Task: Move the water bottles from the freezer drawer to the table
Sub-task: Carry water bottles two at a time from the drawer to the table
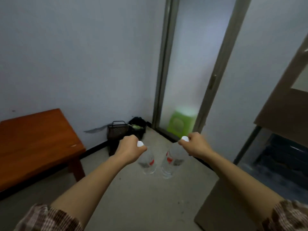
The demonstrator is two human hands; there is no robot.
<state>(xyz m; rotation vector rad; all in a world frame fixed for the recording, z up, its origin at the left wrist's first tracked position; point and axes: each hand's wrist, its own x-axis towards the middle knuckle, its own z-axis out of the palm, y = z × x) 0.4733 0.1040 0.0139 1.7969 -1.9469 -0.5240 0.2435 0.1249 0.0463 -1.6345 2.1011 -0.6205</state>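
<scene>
I hold two clear plastic water bottles with white caps and red labels, one in each hand, hanging by their necks above the floor. My left hand [130, 148] grips the neck of the left bottle [149, 163]. My right hand [194, 145] grips the neck of the right bottle [170, 162]. The two bottles hang close together, tilted slightly toward each other. A red-brown wooden table [36, 144] stands at the left against the wall. The freezer drawer is out of view.
A dark wire basket [117, 130] and a black bag of rubbish [138, 125] sit in the corner ahead. A frosted glass sliding door [191, 72] fills the wall ahead, a green object behind it. A brown cardboard sheet [221, 207] lies at the lower right.
</scene>
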